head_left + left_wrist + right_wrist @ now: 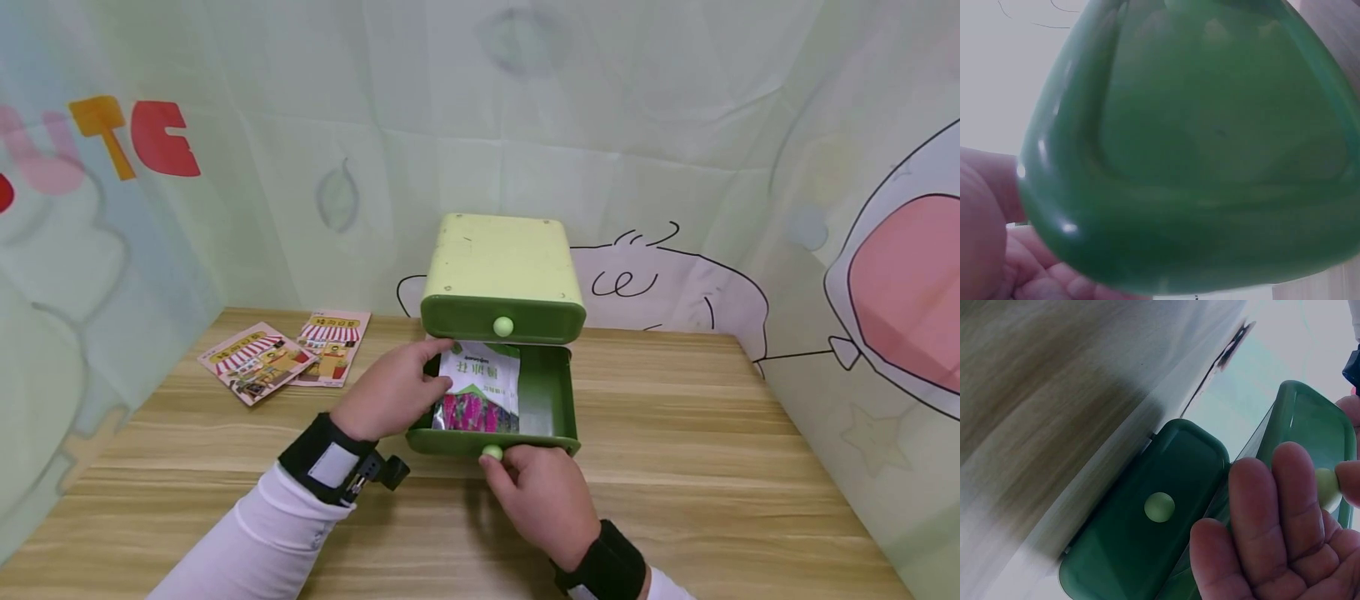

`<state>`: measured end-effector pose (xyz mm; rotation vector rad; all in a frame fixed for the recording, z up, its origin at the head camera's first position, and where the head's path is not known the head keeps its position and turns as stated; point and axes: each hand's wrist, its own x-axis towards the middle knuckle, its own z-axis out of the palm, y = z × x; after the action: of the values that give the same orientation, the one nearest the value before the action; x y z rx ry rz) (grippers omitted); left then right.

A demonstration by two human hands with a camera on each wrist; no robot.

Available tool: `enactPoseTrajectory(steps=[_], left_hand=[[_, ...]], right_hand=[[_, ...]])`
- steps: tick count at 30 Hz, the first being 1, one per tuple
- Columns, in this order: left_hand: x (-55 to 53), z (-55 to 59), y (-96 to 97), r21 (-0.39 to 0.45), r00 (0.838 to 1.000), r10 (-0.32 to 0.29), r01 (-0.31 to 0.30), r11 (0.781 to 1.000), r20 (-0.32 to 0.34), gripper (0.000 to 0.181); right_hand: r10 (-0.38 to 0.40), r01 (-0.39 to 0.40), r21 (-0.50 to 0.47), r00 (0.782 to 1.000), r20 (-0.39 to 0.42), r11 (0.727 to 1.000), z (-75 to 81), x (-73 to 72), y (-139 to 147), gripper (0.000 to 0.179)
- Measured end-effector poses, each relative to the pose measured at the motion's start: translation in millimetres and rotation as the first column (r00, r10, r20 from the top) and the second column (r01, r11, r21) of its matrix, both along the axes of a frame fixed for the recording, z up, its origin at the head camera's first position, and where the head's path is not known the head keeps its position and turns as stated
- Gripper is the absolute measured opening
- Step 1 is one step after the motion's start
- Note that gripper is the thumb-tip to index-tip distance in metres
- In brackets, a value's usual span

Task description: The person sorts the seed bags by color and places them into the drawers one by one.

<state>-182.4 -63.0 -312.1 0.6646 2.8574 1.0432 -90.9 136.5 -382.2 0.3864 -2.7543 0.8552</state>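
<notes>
The lower green drawer [551, 392] of a small two-tier cabinet [504, 254] is pulled out. A packet [480, 375], white above with magenta pieces at its lower end, lies in the drawer's left part. My left hand [393, 387] is at the drawer's left wall, thumb and one finger over the rim beside the packet; the left wrist view shows other fingers [1041, 275] outside, partly hidden by the drawer front. With thumb and index finger, my right hand [543, 496] pinches the pale green knob [1327, 489] of this drawer, its other fingers extended in the right wrist view.
Two illustrated booklets or packets, one [257, 362] overlapping the other [330, 346], lie left on the wooden table [690, 442]. The cabinet's upper drawer [1141, 537] is closed, with its own round knob. A printed cloth [637, 100] hangs around the table.
</notes>
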Motion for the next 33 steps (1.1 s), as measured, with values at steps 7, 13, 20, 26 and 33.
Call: enactPoseTrajectory(steps=[7,13,20,26,33], left_hand=[[1.3,0.2,0.2,-0.006,1.000,0.005,-0.005,1.000,0.002,0.052],[2.7,1.1,0.5,-0.016,1.000,0.001,-0.001,1.000,-0.004,0.051],[5.4,3.7,0.5,-0.020,1.000,-0.004,0.003,1.000,-0.017,0.050],[6.4,3.7,0.4,-0.026,0.999,-0.003,0.002,1.000,-0.039,0.049],[7.6,3.1,0.3,-0.024,0.999,-0.005,0.004,1.000,-0.042,0.048]], right_hand=[[0.000,0.000,-0.002,1.000,-0.005,1.000,-0.2,-0.1,0.1,0.047],[0.002,-0.002,-0.009,1.000,0.002,1.000,0.7,0.2,0.0,0.046],[0.002,-0.002,-0.006,1.000,0.012,1.000,0.7,-0.1,0.0,0.046],[0.003,-0.003,-0.014,1.000,0.010,1.000,0.6,-0.1,-0.1,0.045],[0.001,-0.001,-0.008,1.000,0.007,1.000,1.7,0.3,-0.5,0.045]])
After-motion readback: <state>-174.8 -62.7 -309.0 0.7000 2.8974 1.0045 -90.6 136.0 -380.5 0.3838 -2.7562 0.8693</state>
